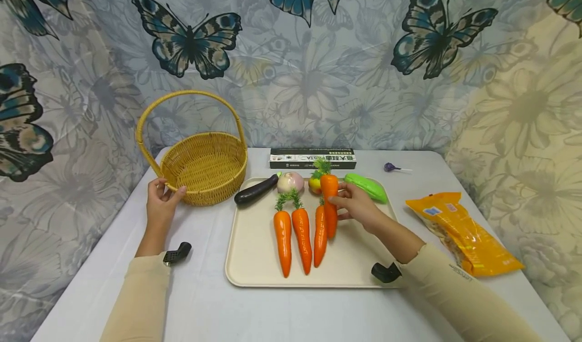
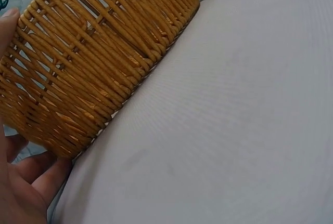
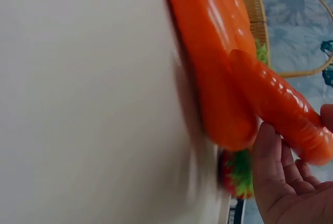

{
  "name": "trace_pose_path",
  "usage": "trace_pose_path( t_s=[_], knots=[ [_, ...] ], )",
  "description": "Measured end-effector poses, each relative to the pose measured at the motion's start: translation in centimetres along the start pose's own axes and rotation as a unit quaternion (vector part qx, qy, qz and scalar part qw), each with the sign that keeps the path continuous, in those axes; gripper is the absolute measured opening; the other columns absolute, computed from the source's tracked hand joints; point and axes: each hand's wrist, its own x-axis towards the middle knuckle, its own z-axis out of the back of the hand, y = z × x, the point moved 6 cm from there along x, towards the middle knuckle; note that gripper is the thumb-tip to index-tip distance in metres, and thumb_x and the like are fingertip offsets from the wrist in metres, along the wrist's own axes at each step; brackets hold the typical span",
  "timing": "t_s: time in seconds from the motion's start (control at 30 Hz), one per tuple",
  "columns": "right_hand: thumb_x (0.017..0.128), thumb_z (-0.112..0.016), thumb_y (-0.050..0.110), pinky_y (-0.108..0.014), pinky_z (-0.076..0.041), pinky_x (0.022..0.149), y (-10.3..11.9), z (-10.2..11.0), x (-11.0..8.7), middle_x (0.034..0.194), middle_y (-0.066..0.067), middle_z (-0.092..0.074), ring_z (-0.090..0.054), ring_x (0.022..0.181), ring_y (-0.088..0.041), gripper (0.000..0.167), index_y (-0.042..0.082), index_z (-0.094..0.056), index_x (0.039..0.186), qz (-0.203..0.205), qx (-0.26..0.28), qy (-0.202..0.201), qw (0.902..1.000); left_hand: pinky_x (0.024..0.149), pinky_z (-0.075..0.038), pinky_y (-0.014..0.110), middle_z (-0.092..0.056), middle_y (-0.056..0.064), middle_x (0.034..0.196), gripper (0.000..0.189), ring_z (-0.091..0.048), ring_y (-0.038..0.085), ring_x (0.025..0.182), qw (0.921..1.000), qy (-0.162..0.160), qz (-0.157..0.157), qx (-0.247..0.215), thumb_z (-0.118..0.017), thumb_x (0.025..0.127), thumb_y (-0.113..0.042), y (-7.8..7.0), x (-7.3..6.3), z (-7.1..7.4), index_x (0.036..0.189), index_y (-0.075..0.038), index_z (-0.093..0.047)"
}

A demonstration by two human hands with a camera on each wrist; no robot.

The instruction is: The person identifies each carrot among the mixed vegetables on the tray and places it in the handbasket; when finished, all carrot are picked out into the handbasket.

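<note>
My right hand [image 1: 361,206] pinches a carrot [image 1: 330,188] between thumb and fingers, its leafy top up and its tip down. It overlaps one of three other carrots [image 1: 283,241] lying on the beige tray [image 1: 359,263]. In the right wrist view the gripped carrot [image 3: 283,104] slants above a larger-looking carrot [image 3: 223,99] on the tray. At the left, my left hand [image 1: 163,203] holds the near-left side of a yellow wicker basket [image 1: 220,194]. Seen from the left wrist, the thumb is at the rim and the fingers touch the woven wall [image 2: 88,63] near its base.
Along the tray's back edge lie an eggplant [image 1: 255,192], a pinkish-white bulb [image 1: 291,182], a small yellow-green item [image 1: 314,184] and a green vegetable [image 1: 369,188]. Behind stands a pasta box [image 1: 313,163]. A lollipop [image 1: 389,167] and an orange bag [image 1: 473,238] lie right.
</note>
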Motion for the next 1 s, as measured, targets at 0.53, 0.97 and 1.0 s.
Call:
trace_pose_path(
  t_s=[0.53, 0.97, 1.0],
  knots=[
    [0.094, -0.064, 0.018, -0.044, -0.057, 0.076, 3.7, -4.8, 4.0, 0.127, -0.019, -0.049, -0.058, 0.094, -0.030, 0.052, 0.001, -0.040, 0.136, 0.014, 0.027, 0.044, 0.9986, 0.105, -0.038, 0.031, -0.022, 0.008, 0.159, 0.063, -0.036, 0.030, 0.136, 0.9997, -0.012, -0.022, 0.002, -0.074, 0.089, -0.022, 1.6, 0.8, 0.2, 0.134, -0.009, -0.032],
    [0.094, -0.065, 0.017, -0.043, -0.057, 0.075, 5.9, -8.4, 6.7, 0.120, -0.017, -0.052, -0.059, 0.089, -0.027, 0.048, 0.002, -0.042, 0.134, 0.017, 0.045, 0.058, 0.9972, 0.108, -0.034, 0.039, -0.018, 0.007, 0.160, 0.063, -0.033, 0.029, 0.138, 0.9996, -0.005, -0.020, 0.019, -0.072, 0.089, -0.028, 1.6, 0.7, 0.2, 0.134, -0.013, -0.031],
    [0.093, -0.065, 0.017, -0.043, -0.057, 0.074, 6.1, -8.7, 7.0, 0.120, -0.017, -0.052, -0.059, 0.090, -0.028, 0.048, 0.002, -0.043, 0.133, 0.016, 0.047, 0.060, 0.9969, 0.109, -0.034, 0.039, -0.019, 0.007, 0.160, 0.062, -0.033, 0.029, 0.138, 0.9996, -0.005, -0.020, 0.017, -0.073, 0.089, -0.028, 1.6, 0.7, 0.2, 0.134, -0.014, -0.031]
  ],
)
